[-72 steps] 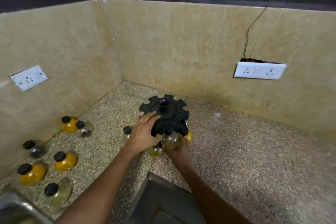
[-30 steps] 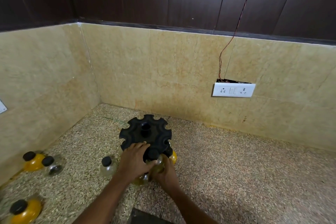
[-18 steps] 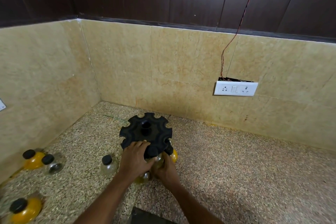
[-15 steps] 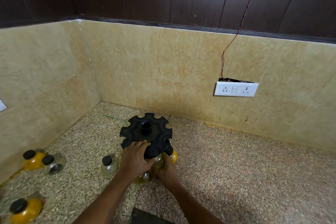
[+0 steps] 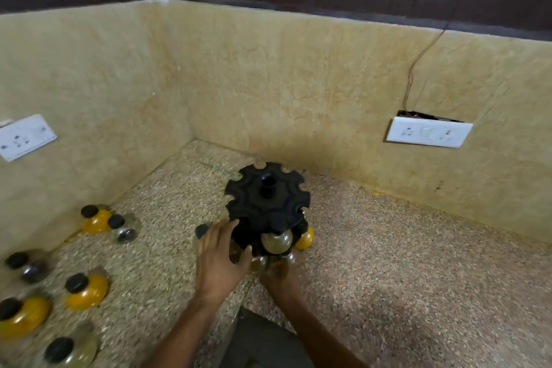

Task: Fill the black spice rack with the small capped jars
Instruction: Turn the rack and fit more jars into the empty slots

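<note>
left hand (image 5: 219, 260) grip: fingers now straight, off rack top, beside black spice rack (image 5: 266, 197) | right hand (image 5: 279, 273) grip: cannot tell, below clear jar (image 5: 276, 241) seated in rack | loose jars (image 5: 86, 291) left on counter (image 5: 403, 263)

The speckled granite counter (image 5: 388, 263) carries the black spice rack (image 5: 266, 197) and scattered capped jars (image 5: 86, 290).

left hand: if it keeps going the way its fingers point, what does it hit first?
Most likely the black spice rack: the left hand points up and away at the top disc's near-left rim, fingertips about there already. Depth is unclear, so contact is uncertain.
</note>
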